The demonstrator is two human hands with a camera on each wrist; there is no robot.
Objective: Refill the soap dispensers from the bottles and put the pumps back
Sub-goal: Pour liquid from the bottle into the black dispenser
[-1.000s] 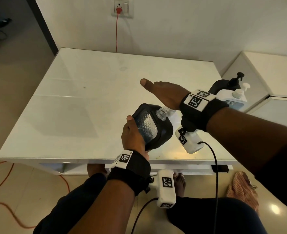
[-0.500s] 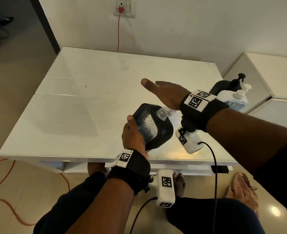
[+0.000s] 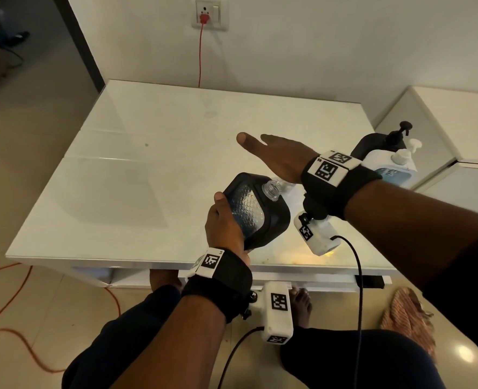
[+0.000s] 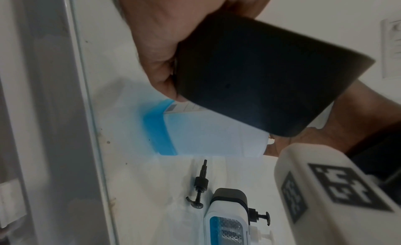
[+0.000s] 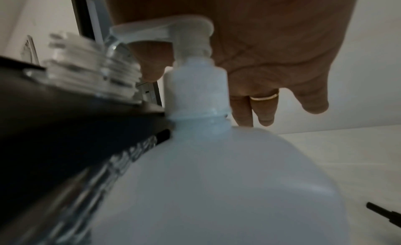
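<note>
The left hand (image 3: 226,223) holds its grip around a black soap dispenser (image 3: 256,211) with a clear textured window, tilted over the near edge of the white table (image 3: 136,175), at about 6 o'clock on the tabletop. Its clear threaded neck (image 3: 271,189) is open and points toward 1 o'clock. How much liquid is inside is hard to make out.

Just right of it, the right hand (image 3: 277,158) lies flat, fingers straight, palm pressing down on the white pump head (image 5: 173,30) of a white refill bottle (image 5: 217,180). In the head view the hand and wrist strap hide nearly all of this bottle. The left wrist view shows a band of blue soap (image 4: 156,130) at its bottom.

A loose black pump (image 4: 199,187) lies on the table beyond the bottle, apart from it.

At 3 o'clock, by the table's right edge, stand a second black dispenser (image 3: 372,144) with its pump fitted and a white bottle (image 3: 392,167) holding blue liquid, touching each other and partly cut off by the right wrist.
</note>
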